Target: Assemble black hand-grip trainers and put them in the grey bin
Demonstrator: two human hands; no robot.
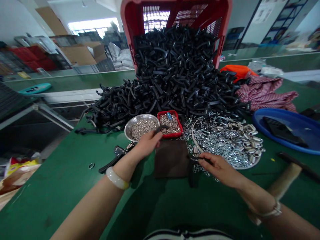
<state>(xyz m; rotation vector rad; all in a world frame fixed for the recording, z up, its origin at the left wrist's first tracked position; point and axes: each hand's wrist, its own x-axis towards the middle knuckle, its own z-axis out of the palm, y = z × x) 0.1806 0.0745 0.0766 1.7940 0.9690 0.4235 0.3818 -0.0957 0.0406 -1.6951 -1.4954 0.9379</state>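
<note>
My left hand (147,143) is closed on a black curved handle (162,128), which points over the red tray (181,128) of small metal pins. Just left of it is a steel bowl (127,132) full of tiny metal parts. My right hand (217,166) pinches another black plastic handle (192,157), with a coil spring (195,149) at its end. Between both hands lies a dark square pad (170,160). Beside my left wrist is a black spring clamp (117,155) with a shiny coil.
A red crate (226,30) lies tipped, spilling a large heap of black handles (175,73). On the right are a shallow dish (246,166) of springs and rings, a blue tray (310,128) and a hammer (287,178). One metal ring (91,165) lies at left.
</note>
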